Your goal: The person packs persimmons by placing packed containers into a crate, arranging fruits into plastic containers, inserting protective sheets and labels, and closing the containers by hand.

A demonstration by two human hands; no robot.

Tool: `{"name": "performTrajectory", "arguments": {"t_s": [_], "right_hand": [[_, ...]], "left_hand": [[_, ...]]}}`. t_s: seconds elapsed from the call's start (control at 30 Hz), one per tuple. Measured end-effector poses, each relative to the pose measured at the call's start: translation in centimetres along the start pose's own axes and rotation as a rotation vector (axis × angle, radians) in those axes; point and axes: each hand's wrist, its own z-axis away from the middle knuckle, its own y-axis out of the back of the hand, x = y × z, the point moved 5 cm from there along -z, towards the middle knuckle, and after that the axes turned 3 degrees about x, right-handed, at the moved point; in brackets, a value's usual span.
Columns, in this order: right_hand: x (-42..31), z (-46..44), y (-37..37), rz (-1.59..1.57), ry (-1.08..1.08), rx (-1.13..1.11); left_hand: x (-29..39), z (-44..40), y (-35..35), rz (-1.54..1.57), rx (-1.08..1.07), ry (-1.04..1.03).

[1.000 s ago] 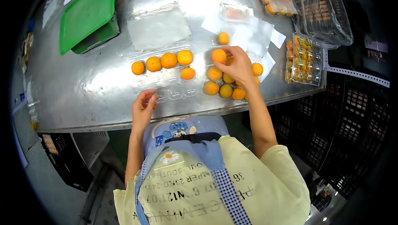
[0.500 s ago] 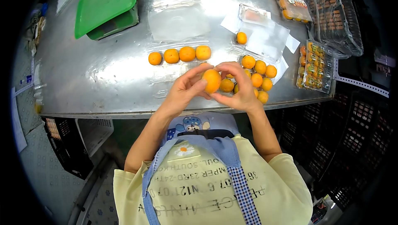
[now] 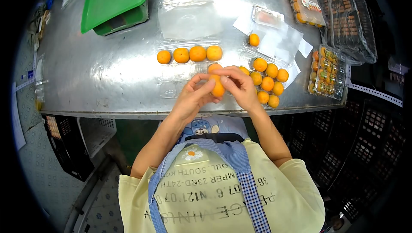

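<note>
Just over the table's front edge, my left hand (image 3: 193,97) grips a small orange (image 3: 218,89) between thumb and fingers. My right hand (image 3: 243,90) is closed against the same fruit from the other side, its thumb and fingertips at the top. Beyond my hands lies an open clear plastic clamshell tray (image 3: 171,75) with a row of several oranges (image 3: 198,54) along its far side. One more orange (image 3: 214,67) shows just past my fingertips, partly covered by them. To the right of my right hand, several oranges (image 3: 267,83) sit close together.
A green tray (image 3: 113,2) rests on a green bin at the back left. White papers and clear lids (image 3: 279,40) lie right of centre, beside a lone orange (image 3: 254,40). Filled clamshell packs (image 3: 329,72) line the right edge. Black crates (image 3: 365,134) stand beyond it.
My right hand has drawn in, its fingers closing over the top of the orange. The orange has dropped slightly nearer to me. The view has shifted a little.
</note>
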Motion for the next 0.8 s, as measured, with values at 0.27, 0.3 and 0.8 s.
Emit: {"name": "performTrajectory", "arguments": {"t_s": [0.27, 0.3, 0.8], "right_hand": [[0.5, 0.2, 1.0, -0.076, -0.077, 0.083], [0.7, 0.3, 1.1, -0.079, -0.084, 0.088], [-1.3, 0.9, -0.9, 0.228, 0.033, 0.078]], "left_hand": [[1.8, 0.8, -1.1, 0.253, -0.049, 0.024], [1.9, 0.8, -0.8, 0.231, -0.106, 0.007], [1.3, 0.1, 1.7, -0.044, 0.022, -0.019]]}}
